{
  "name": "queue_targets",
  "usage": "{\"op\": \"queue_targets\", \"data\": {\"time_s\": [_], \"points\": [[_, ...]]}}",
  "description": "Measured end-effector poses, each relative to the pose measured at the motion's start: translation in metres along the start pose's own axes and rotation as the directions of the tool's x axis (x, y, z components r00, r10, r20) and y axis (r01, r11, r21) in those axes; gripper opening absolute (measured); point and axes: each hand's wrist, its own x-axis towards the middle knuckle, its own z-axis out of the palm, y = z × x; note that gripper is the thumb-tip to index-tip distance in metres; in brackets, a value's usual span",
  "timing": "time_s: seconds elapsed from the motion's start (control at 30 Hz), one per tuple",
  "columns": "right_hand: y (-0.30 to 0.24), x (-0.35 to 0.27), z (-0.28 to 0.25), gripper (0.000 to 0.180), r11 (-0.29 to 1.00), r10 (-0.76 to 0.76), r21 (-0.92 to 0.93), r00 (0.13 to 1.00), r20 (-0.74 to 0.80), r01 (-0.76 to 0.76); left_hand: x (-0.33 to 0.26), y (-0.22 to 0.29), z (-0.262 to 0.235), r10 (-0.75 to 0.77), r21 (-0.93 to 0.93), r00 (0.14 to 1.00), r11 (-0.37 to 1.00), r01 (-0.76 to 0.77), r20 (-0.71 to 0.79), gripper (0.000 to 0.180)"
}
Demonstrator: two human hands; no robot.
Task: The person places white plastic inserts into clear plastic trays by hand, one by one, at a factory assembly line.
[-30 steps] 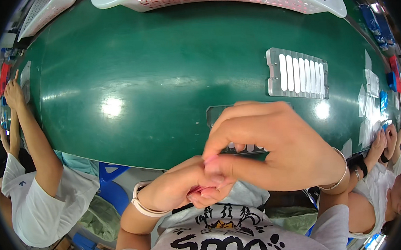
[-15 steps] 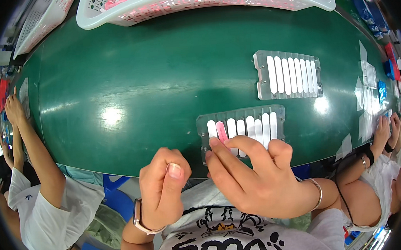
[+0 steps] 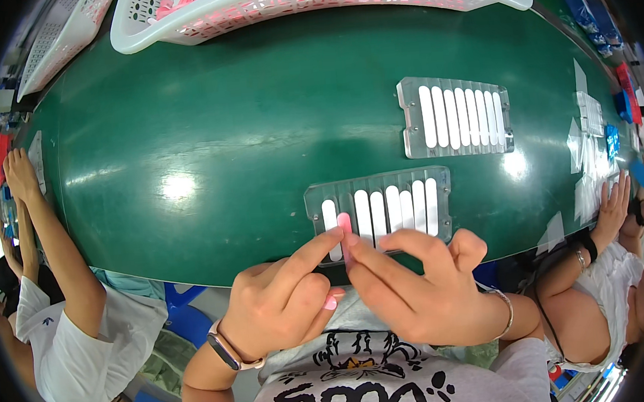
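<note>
A clear plastic holder (image 3: 443, 226) lies near the table's front edge, bearing several white round-ended strips (image 3: 362, 213) side by side. Toward its left end, between two white ones, is a pink round-ended strip (image 3: 343, 220), shaped like a nail file. My right hand (image 3: 425, 291) pinches its near end, the index fingertip along its right side. From the left, my left hand (image 3: 284, 301) reaches with its index fingertip against the same strip. The left hand's other fingers are curled, with something pink at the thumb, nail or strip, I cannot tell which.
A second clear holder (image 3: 410, 139) with white strips lies farther back to the right. White perforated baskets (image 3: 323, 3) stand at the far edge, one with pink pieces inside. Co-workers' arms reach in at left (image 3: 55, 227) and right (image 3: 607, 218), near clear plastic pieces.
My left hand has moved right and up from beside the holder, its index finger now extended to the pink strip. The right hand has stayed there. The pink strip sits slightly nearer me, more upright.
</note>
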Motion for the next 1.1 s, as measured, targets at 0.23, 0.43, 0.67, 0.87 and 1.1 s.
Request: {"op": "queue_targets", "data": {"time_s": [0.23,0.43,0.67,0.87,1.1], "points": [[0.004,0.003,-0.001,0.019,0.995,-0.018,0.096,0.993,-0.116,0.029,0.010,-0.003,-0.012,0.064,0.079,0.992,0.994,-0.073,0.113,0.028],[0.007,0.001,0.006,0.030,0.987,0.057,0.154,0.990,-0.128,-0.037,-0.001,-0.011,-0.010,0.126,-0.002,0.992,0.992,-0.126,-0.004,0.033],[0.004,-0.004,0.011,0.032,0.984,0.010,0.178,0.997,-0.075,0.003,0.007,-0.012,-0.014,0.136,0.146,0.985,0.978,-0.151,0.109,0.041],[-0.001,-0.001,0.006,0.024,0.993,0.054,0.106,0.998,0.027,-0.056,0.010,-0.013,-0.012,0.181,0.160,0.977,0.967,-0.198,0.112,0.038],[0.003,0.004,-0.004,0.031,0.980,0.136,0.118,0.974,0.183,-0.159,0.014,-0.013,-0.007,0.214,0.137,0.973,0.965,-0.224,0.086,0.033]]}}
